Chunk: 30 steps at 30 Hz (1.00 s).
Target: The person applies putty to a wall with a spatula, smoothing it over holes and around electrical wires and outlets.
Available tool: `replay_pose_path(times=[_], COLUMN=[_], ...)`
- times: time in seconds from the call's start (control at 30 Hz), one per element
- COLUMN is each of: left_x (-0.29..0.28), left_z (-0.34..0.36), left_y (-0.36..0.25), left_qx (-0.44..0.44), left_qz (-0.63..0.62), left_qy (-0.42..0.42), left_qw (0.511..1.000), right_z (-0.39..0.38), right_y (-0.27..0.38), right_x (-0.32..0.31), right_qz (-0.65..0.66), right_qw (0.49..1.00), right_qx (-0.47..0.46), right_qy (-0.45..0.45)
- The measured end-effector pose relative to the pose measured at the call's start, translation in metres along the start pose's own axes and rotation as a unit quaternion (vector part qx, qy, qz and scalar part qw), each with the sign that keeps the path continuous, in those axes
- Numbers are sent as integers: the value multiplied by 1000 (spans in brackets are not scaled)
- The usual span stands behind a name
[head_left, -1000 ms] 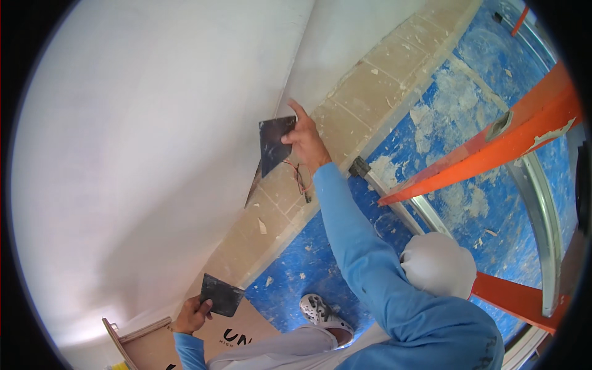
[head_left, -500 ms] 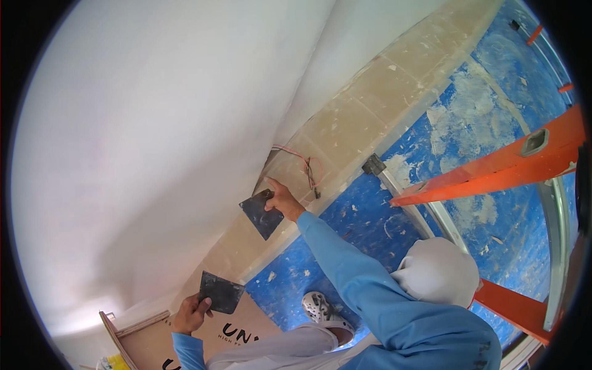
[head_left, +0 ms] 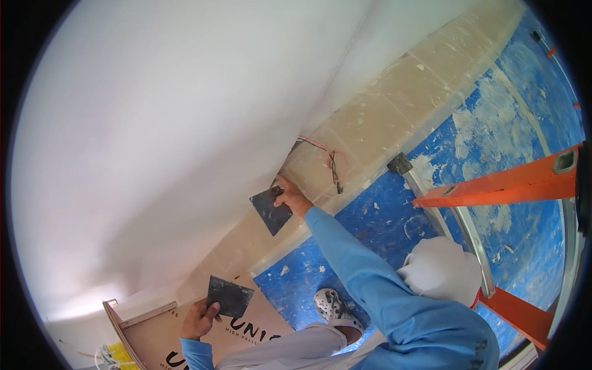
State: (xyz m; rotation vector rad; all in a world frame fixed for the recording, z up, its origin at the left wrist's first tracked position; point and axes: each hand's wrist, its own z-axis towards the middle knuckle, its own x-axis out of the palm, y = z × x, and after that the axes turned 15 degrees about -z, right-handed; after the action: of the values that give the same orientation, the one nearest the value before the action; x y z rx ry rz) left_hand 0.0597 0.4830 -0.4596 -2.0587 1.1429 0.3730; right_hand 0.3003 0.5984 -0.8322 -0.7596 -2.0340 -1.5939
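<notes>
My right hand (head_left: 296, 198) reaches to the foot of the white wall (head_left: 154, 123) and grips a dark square putty spreader (head_left: 269, 208). Its fingers are close to the line where wall and floor strip meet. Lower left, my left hand (head_left: 198, 322) pinches a second dark flat putty spreader (head_left: 231, 297) between thumb and fingers, held above a tan printed board. Whitish smears mark both blades. Loose red and dark wires (head_left: 333, 161) come out at the wall's base, a little beyond my right hand.
Beige tiles (head_left: 370, 117) run along the wall. Blue floor covering (head_left: 370, 209) carries white splotches. An orange ladder (head_left: 499, 180) with metal legs stands at right. The tan board (head_left: 166, 333) lies lower left, near yellow items (head_left: 117, 356). My patterned clog (head_left: 331, 305) is on the covering.
The whole view has shifted, moving the wires and ladder rightward in the picture. My right hand has moved slightly away from the wires, its index finger now less extended. Both spreaders stay held.
</notes>
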Motion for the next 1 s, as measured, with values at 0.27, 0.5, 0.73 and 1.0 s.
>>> replay_pose_path(times=[0.27, 0.5, 0.73, 1.0], left_x=[-2, -1, 4, 7], left_z=[-7, -4, -6, -11], left_y=[13, 1, -9, -16], left_qx=[1, 9, -16, 3], left_qz=[-20, -1, 12, 36], left_qy=[6, 16, 14, 3], left_qw=[1000, 1000, 1000, 999], right_z=[-5, -3, -16, -15], right_y=[25, 59, 87, 122], right_x=[-8, -16, -24, -38], right_qz=[48, 28, 71, 58], right_qw=[998, 995, 991, 977], right_qx=[-25, -95, -105, -197], right_qy=[18, -19, -33, -55])
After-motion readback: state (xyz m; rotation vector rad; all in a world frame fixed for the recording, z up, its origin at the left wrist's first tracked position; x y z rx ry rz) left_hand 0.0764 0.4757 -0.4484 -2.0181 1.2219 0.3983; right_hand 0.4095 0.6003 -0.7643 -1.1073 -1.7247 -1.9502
